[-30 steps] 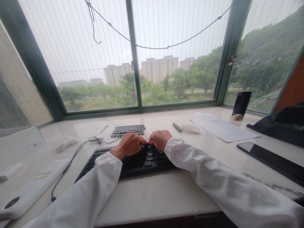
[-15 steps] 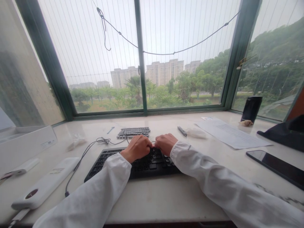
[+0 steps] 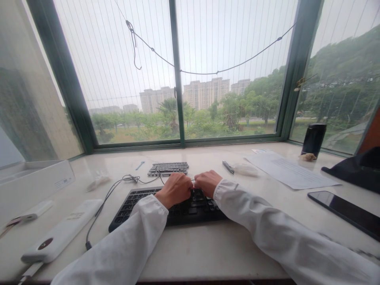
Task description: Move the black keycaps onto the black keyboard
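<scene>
A black keyboard [image 3: 139,204] lies on the pale stone sill in front of me. My left hand [image 3: 175,189] and my right hand [image 3: 208,183] rest close together over its far right keys, knuckles up and fingers curled down onto the keys, fingertips hidden. Both arms wear white sleeves. Whatever the fingers pinch, if anything, is out of sight. A black cable [image 3: 111,192] runs from the keyboard's back edge to the left and toward me.
A smaller grey keypad piece [image 3: 168,168] lies behind the keyboard. White devices [image 3: 61,233] and a white box [image 3: 35,184] sit left. A pen [image 3: 228,166], paper sheet [image 3: 289,170], black cup [image 3: 313,139] and dark phone [image 3: 346,211] sit right. Windows enclose the far side.
The view has shifted left and down slightly. Both hands stay pressed together on the same spot of the keyboard, with no clear change in their grip.
</scene>
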{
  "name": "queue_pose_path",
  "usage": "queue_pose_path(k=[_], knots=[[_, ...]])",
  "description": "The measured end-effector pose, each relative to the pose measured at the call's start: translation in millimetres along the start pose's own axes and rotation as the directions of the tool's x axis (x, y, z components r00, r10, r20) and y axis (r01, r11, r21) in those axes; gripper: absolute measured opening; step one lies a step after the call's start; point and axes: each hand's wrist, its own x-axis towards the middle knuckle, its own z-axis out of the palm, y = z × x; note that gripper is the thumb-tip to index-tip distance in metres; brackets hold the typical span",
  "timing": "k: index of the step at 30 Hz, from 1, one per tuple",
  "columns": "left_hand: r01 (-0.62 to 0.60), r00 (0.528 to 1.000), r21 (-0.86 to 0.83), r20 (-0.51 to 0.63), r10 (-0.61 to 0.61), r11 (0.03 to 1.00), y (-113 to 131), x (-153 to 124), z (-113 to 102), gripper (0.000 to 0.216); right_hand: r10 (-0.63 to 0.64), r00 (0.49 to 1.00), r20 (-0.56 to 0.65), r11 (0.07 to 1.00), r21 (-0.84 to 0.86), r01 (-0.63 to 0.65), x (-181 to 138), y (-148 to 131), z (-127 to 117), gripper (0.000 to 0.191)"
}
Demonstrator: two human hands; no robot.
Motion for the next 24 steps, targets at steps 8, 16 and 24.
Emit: queue_pose_path(k=[8, 16, 24], knots=[[0.194, 0.969, -0.112, -0.131, -0.208, 0.975, -22, 1, 7, 0.039, 0.171, 0.973, -0.154, 0.98, 0.13, -0.152, -8, 19, 11, 0.029], [0.354, 0.926, -0.081, -0.107, -0.362, 0.932, -41, 1, 2, 0.035, 0.319, 0.925, -0.209, 0.947, 0.123, -0.298, -12, 34, 10, 0.035], [0.395, 0.919, -0.029, 0.008, -0.395, 0.918, -45, 0, -1, 0.034, 0.314, 0.93, -0.191, 0.946, 0.139, -0.291, -12, 27, 8, 0.034]])
